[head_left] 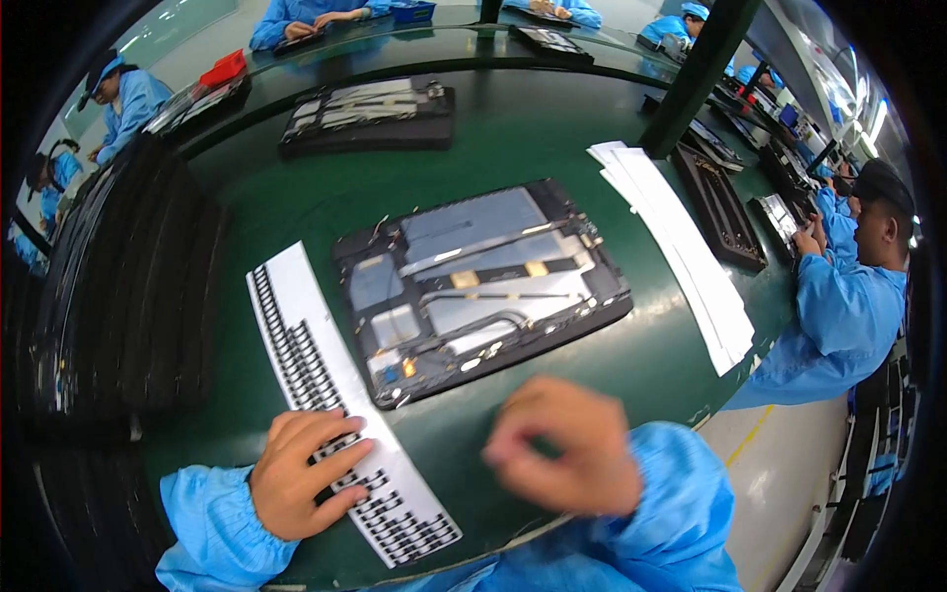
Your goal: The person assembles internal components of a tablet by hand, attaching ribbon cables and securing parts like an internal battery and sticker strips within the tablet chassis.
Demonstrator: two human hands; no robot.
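Observation:
My left hand (301, 472) lies with spread fingers on a long white backing sheet (409, 479), which carries rows of small black pieces. My right hand (567, 446) is above the bench near its front edge, blurred, with thumb and forefinger closed in a pinch. Whatever may be between those fingertips is too small or smeared to make out. Beyond both hands lies an opened tablet-like device (473, 286), its grey battery cells, flat cables and yellow tape patches exposed. It rests on a black tray, and its near left corner comes close to the sheet.
Tall stacked black trays (128, 286) stand at the left. Another opened device (370, 109) sits on a black tray at the back. White paper strips (681, 252) lie to the right, beside a green post (695, 79) and a dark tray (718, 207). A co-worker (848, 286) sits at right.

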